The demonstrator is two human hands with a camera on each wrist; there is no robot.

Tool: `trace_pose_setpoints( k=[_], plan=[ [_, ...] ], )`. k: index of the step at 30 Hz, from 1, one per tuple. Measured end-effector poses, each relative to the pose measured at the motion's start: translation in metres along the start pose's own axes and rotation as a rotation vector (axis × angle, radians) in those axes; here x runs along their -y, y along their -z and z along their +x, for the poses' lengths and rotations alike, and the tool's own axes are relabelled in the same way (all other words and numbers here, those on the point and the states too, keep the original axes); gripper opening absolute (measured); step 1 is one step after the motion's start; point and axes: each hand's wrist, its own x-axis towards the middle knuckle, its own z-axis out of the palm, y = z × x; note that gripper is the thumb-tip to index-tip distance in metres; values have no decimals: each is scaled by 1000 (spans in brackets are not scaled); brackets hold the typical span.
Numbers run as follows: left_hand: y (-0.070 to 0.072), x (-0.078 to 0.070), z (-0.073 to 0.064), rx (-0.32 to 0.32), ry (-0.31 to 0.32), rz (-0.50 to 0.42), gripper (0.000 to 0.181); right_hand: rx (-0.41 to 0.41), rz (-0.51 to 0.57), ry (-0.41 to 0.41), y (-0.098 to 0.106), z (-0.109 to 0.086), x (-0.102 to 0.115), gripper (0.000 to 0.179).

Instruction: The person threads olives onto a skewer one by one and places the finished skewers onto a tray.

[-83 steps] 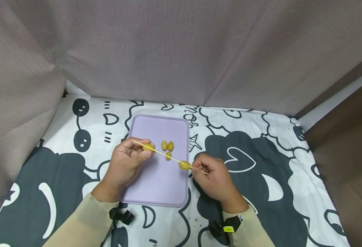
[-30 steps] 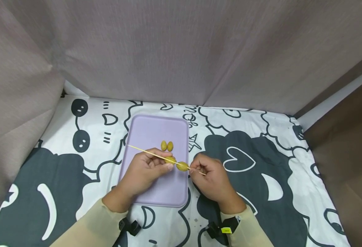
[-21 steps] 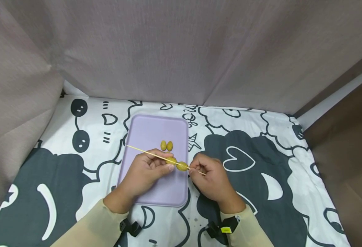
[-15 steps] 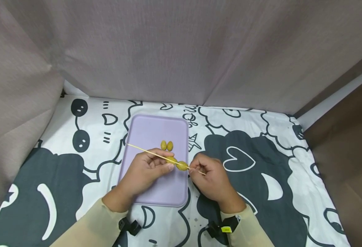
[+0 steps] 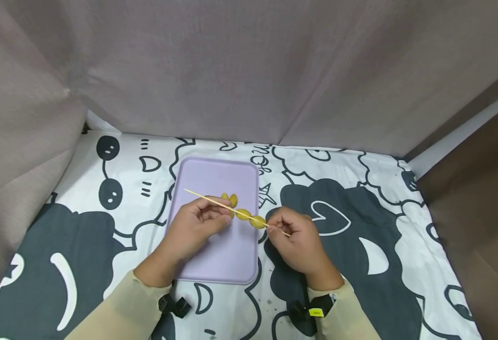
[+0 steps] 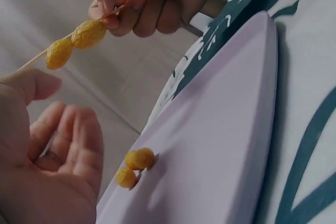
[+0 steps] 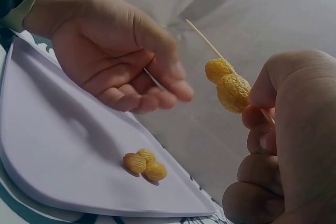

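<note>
My right hand pinches a thin bamboo skewer near its right end, in the air beyond the tray's right edge. Two wrinkled yellow dried fruits, a smaller one and a larger one, sit threaded side by side; the larger is right by the right fingertips. The skewer's bare pointed end reaches up and left. My left hand is over the tray, its fingers loosely bent around nothing; the right wrist view shows a gap between this hand and the threaded fruits.
A lilac tray lies on a white and dark grey patterned cloth. Three more dried fruits are bunched on it, partly behind the left hand in the head view. Grey-brown fabric hangs behind and at the sides.
The left hand slid a second fruit along the skewer to the first, then let go and drew back left. The right hand has raised the skewer slightly and moved it right.
</note>
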Motion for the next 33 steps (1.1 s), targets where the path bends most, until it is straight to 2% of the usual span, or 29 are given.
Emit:
trace_pose_setpoints(
  k=[3,9,13,18,22,28,33],
  plan=[
    [0,1,2,-26,14,132,27,-1,-5,-1,0,0,0,26],
    [-6,6,5,-75,58,537,25,-3,-3,-4,-1,1,1,25],
    [-11,7,8,-101,54,708,24,2,6,-8,-2,1,1,25],
    [-20,10,13,-109,0,822,20,4,6,-15,-4,1,2,26],
    [-24,12,14,-139,-38,884,17,4,4,-8,-5,1,1,25],
    [-25,16,14,-169,-55,916,15,13,13,-10,-6,1,0,25],
    [-25,18,14,-170,-41,915,23,16,6,-11,-6,1,0,26]
  ],
)
